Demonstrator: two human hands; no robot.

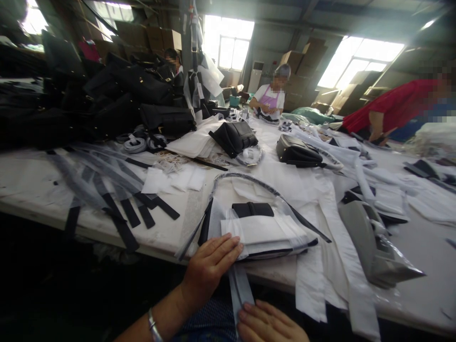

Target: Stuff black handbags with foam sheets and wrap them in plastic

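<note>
A black handbag point(204, 223) lies at the table's front edge, its front largely covered by white wrapping sheets point(263, 232). Its black flap piece point(252, 209) shows above them, and a plastic-wrapped handle point(245, 176) arches behind. My left hand point(213, 263) rests on the lower left corner of the wrapping with its fingers stretched out; the thumb is hidden. From under that corner, a strap in clear film point(240, 285) hangs over the edge toward my lap. My right hand point(269, 324) has its fingers closed over this strap, low in the view.
Plastic-sleeved black straps point(117, 209) spread across the left. Black bags point(135, 85) are heaped behind them. Two more bags stand farther back. White strips point(331, 256) and a grey bag point(377, 247) lie to the right. Co-workers point(270, 97) are at the far side.
</note>
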